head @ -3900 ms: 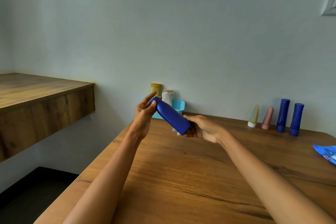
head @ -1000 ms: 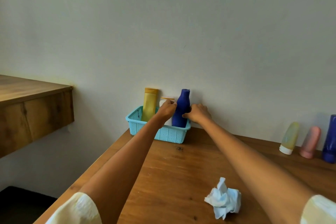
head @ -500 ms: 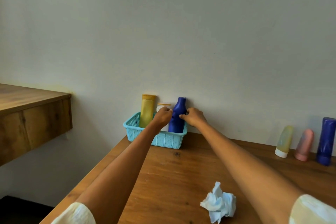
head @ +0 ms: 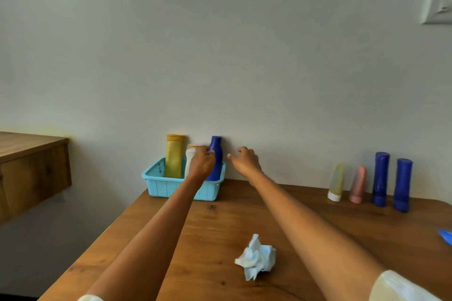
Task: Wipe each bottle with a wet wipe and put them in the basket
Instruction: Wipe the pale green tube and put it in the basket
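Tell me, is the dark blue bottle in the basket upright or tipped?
Upright: the dark blue bottle stands cap up inside the basket.

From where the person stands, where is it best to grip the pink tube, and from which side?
Probably at its narrow upper half, from the front: the pink tube stands cap-down against the wall, with the yellow-green tube and a blue bottle close beside it.

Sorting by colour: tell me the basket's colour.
Light turquoise basket, perforated plastic; head view shows it.
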A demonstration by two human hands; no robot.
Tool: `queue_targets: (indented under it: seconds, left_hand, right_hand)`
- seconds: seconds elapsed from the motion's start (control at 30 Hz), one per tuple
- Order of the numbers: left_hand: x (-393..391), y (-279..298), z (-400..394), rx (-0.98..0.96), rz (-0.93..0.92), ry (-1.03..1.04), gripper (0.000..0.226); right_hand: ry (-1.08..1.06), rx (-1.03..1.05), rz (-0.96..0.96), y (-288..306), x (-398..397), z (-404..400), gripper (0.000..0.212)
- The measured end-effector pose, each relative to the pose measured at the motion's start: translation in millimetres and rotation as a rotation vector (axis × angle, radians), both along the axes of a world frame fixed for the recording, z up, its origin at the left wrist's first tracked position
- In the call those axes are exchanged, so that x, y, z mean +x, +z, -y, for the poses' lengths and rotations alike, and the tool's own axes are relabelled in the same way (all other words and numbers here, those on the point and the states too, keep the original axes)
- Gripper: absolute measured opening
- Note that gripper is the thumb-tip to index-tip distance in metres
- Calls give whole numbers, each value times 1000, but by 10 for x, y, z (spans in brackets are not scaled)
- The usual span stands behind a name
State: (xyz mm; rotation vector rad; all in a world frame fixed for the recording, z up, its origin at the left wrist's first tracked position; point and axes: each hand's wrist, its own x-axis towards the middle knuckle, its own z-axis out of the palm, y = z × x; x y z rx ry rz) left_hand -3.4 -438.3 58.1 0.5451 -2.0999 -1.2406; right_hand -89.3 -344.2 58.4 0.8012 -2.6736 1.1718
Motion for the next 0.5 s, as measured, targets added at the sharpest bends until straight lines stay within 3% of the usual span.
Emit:
queue_targets:
  seconds: [0.13,0.3,0.5]
  left_hand:
    - [9,68,-443,-32,-99,16,33]
    - [-200,12,-1308,-165,-8,-190,37]
    - [-662,-135,-2153,-104,128,-306,50]
  right_hand:
    - [-50,-102,7,-31,95,-437,44]
    - [-391,-209,-41,-174,57,-1292,19]
    - [-525,-275,-134,-353,-239,-2092,22]
